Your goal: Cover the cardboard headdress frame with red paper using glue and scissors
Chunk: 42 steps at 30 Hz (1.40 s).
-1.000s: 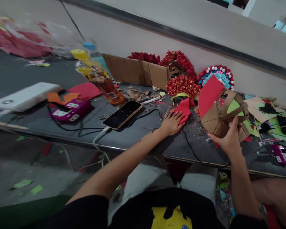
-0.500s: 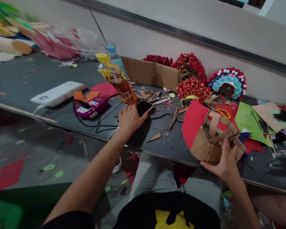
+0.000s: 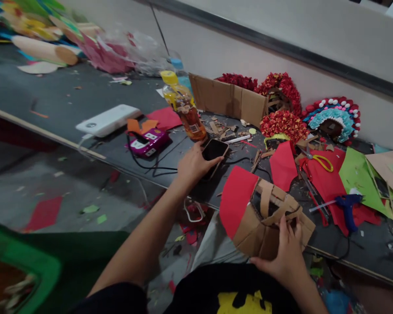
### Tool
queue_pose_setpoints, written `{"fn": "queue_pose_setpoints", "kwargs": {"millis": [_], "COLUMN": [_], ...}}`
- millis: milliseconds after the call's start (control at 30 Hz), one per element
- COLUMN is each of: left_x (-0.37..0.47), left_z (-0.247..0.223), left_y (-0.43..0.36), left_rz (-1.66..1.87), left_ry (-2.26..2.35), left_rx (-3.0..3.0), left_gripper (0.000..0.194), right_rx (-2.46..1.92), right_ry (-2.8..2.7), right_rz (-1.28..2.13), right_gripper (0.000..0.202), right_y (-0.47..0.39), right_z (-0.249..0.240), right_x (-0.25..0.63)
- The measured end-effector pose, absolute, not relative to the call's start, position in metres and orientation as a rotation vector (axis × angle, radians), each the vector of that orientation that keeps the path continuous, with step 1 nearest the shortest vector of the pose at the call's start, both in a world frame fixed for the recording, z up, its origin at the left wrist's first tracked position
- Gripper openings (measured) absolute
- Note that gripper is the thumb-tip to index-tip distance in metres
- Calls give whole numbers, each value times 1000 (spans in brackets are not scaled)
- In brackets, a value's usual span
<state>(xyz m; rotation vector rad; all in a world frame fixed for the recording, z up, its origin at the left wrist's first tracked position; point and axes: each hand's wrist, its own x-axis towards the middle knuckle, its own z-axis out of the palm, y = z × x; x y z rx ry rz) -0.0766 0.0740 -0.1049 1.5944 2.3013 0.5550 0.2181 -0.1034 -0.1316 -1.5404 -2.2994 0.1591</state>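
Observation:
My left hand (image 3: 192, 165) grips a dark-screened smartphone (image 3: 215, 149) by its edges, thumb along the near side. Whether the phone is lifted off the table, I cannot tell. Just behind it stands a yellow-capped bottle (image 3: 188, 113) of amber drink. In my right hand (image 3: 286, 250) is a cardboard headdress piece (image 3: 255, 233) with crossed cardboard strips and a red paper panel (image 3: 236, 198) on its left side. My fingers pinch it near the strips, with the thumb at its lower edge. It hangs over the table's front edge, above my lap.
A purple power strip (image 3: 149, 141) and white power bank (image 3: 108, 121) lie left. To the right are yellow-handled scissors (image 3: 323, 162), a blue glue gun (image 3: 347, 211) and red paper (image 3: 327, 187). Decorated headdresses (image 3: 339, 114) line the wall behind cardboard scraps. A green bin (image 3: 49, 266) stands lower left.
My right hand has drawn the cardboard headdress piece left and toward my body, uncovering scissors, red paper and the glue gun. My left hand stays at the smartphone. The view has shifted.

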Motion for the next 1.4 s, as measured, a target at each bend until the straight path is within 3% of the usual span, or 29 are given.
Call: {"fn": "queue_pose_setpoints", "kwargs": {"millis": [333,533,800,1000,1167,1400], "left_x": [-157,-151,-149,-145,-142,-128], "left_z": [-106,-100,-101,-89,-74,-68], "left_y": [79,96,104,100,93,67], "left_rz": [167,-117,-223,-142,35,438], "left_ry": [1786,1662,1647,1607,1828,1977], "left_rx": [1593,1807,1855,1674,1515,1764], "left_gripper": [54,50,41,38,42,35], "right_rx": [-1618,-1555,-1529,-1545,-1543,-1480], "right_ry": [-2346,-2320,-2278,-2256,-2218,-2104], "right_rz": [-138,-316,-318,-275,-236,-241], "right_gripper": [102,97,79,78,75,56], "right_y": [-90,-91,-92,-93,-94,-93], "right_z": [-141,-155,-166,-170,-173,-169], "right_x": [205,205,204,206,206,205]}}
